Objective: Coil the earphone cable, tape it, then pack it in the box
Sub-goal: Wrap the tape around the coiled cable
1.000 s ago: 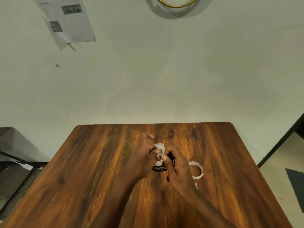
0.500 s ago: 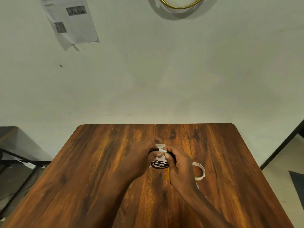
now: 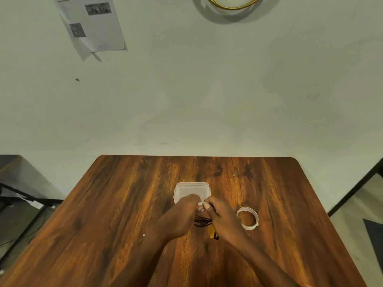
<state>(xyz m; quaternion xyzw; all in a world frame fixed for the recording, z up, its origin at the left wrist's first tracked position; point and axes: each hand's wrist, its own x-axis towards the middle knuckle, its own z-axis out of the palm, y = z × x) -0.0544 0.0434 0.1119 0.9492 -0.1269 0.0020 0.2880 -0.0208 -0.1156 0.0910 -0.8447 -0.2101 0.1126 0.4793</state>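
Change: since half a second ago my hands have come nearer to me, so the box (image 3: 191, 190), which they mostly covered, now shows almost whole beyond them.
Change, coil: the black loops sat between my fingers over the box; now the coil (image 3: 202, 222) hangs lower, between my wrists and above the table (image 3: 116, 204).
Change, tape: the roll (image 3: 247, 218) lies on the table to my right, as before.
Left hand (image 3: 182, 214): fingers curled, their tips pinching the small white strip (image 3: 200, 204) on the coil.
Right hand (image 3: 222, 217): fingers curled, thumb and forefinger pinching the same strip from the other side.
Coil, place: held in both hands, just nearer me than the box, not in it.
Yellow thing (image 3: 212, 233): pokes out beneath my right hand; I cannot tell what it is.
Count: one box, one coil, one roll, one strip, two hands.
Wall: one printed sheet (image 3: 91, 23) at upper left, one gold-rimmed round thing (image 3: 232, 5) at the top edge.
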